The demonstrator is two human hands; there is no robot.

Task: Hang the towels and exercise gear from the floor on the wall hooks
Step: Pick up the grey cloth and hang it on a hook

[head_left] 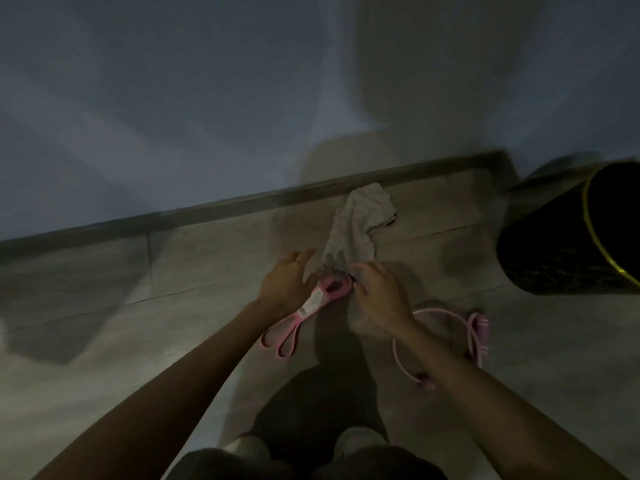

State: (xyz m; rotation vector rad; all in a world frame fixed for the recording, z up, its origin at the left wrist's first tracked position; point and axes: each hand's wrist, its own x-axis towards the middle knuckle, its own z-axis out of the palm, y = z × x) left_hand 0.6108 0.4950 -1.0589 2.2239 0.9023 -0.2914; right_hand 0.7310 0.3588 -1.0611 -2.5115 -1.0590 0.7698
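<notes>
A crumpled grey towel [356, 223] lies on the floor against the skirting board. Just in front of it lies a folded pink resistance band [304, 313] with a white label. A pink skipping rope [460, 337] lies coiled on the floor to the right. My left hand [287, 282] hovers over the band's far end with its fingers spread and relaxed. My right hand [377, 292] is curled at the near edge of the towel, next to the band's end; the frame is blurred, so what its fingers hold is unclear. No wall hooks are in view.
A black round bin [568, 233] with a yellow rim line stands on the right near the wall. The pale blue wall [207, 98] fills the upper half, above a dark skirting board [173, 216]. My feet [356, 441] stand on the grey wood-look floor below.
</notes>
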